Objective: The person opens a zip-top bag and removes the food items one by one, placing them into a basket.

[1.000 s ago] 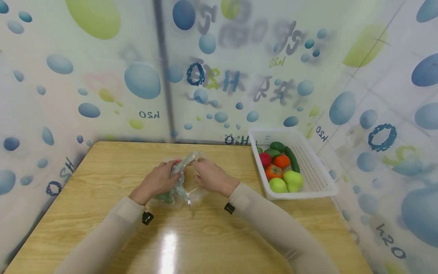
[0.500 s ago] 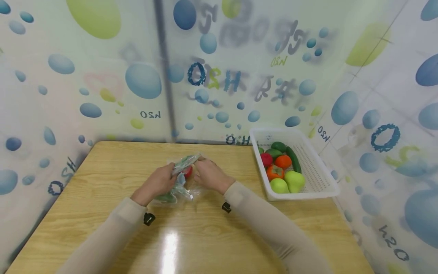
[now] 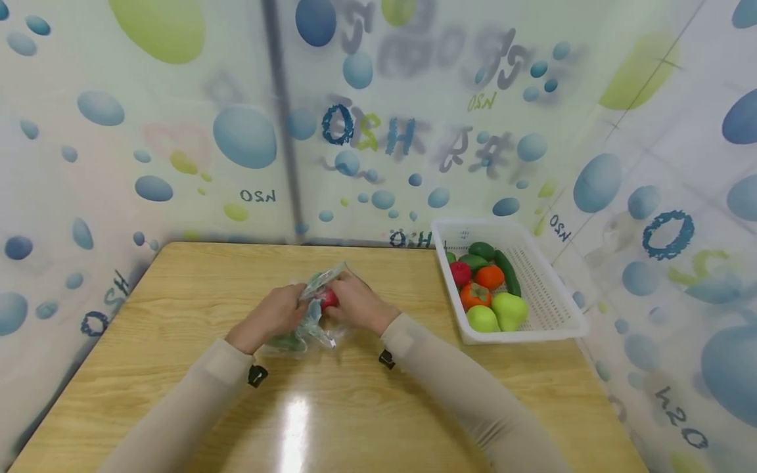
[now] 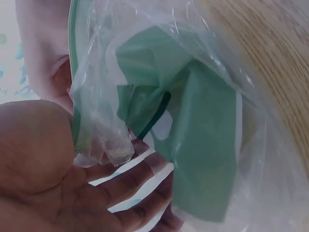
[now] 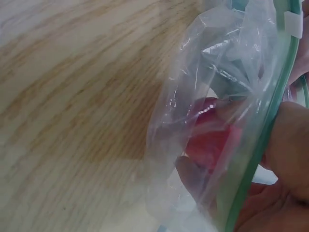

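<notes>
A clear plastic zip bag [image 3: 312, 328] with green printed panels lies on the table between both hands. My left hand [image 3: 276, 312] holds the bag by its mouth on the left side; in the left wrist view, fingers [image 4: 125, 188] run behind the plastic. My right hand [image 3: 357, 303] reaches in through the mouth and grips a red round fruit [image 3: 328, 299]. In the right wrist view, the red fruit [image 5: 207, 140] shows through the plastic, with fingertips [image 5: 190, 176] around it. The bag's green zip strip [image 5: 263, 145] carries a white slider [image 5: 293, 24].
To the right stands a white perforated basket [image 3: 547, 309]. It holds red and orange fruit [image 3: 476, 297], green fruit [image 3: 508, 311] and dark green cucumbers [image 3: 507, 272]. A patterned curtain [image 3: 367, 197] hangs behind the wooden table [image 3: 195, 282].
My right hand has shifted slightly left, from the bag's edge into its mouth, and now grips the red fruit. The left hand has moved slightly and keeps hold of the bag.
</notes>
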Motion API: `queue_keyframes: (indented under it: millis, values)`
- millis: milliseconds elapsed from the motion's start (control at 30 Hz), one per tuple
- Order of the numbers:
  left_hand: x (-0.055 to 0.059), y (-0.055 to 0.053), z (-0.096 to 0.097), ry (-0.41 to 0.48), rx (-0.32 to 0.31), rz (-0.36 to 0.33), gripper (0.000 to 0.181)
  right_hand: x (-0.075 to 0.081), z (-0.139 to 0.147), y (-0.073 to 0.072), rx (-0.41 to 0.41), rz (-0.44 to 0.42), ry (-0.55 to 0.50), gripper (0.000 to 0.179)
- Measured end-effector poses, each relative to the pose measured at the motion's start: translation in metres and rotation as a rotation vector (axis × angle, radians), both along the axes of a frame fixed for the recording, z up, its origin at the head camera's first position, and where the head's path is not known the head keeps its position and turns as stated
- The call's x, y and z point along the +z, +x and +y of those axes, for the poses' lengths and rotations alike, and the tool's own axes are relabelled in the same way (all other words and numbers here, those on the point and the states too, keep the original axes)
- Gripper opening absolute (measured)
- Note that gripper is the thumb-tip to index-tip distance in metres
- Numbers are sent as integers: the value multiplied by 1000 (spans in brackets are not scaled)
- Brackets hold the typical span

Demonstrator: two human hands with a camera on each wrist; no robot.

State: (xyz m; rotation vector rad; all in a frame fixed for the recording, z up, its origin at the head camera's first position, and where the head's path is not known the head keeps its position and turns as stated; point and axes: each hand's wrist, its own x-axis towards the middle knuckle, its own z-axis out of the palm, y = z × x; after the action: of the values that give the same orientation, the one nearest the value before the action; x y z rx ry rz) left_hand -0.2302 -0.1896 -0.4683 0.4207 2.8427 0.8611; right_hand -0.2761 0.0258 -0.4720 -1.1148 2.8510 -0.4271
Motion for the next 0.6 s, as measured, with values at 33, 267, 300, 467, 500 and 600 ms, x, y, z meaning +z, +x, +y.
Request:
queue_keyframes:
  millis: [33, 267, 300, 467, 500, 600]
  values:
    - [-11, -5, -4, 4, -16, 27, 21, -1, 0, 0, 0, 0, 3, 50]
    - [-17, -6, 0, 82, -59, -54, 30, -5, 3, 1, 24, -7, -6, 54]
    - [-11, -3, 2, 90, -50, -78, 32, -7, 3, -1, 29, -9, -15, 54]
    - [12, 9, 13, 76, 7, -151, 39, -34, 7, -21, 59, 39, -43, 48]
    - [13, 10, 13, 65, 18, -153, 40, -45, 8, -27, 68, 59, -45, 48]
    - [13, 10, 14, 43, 41, -156, 42, -32, 8, -19, 67, 27, -44, 42]
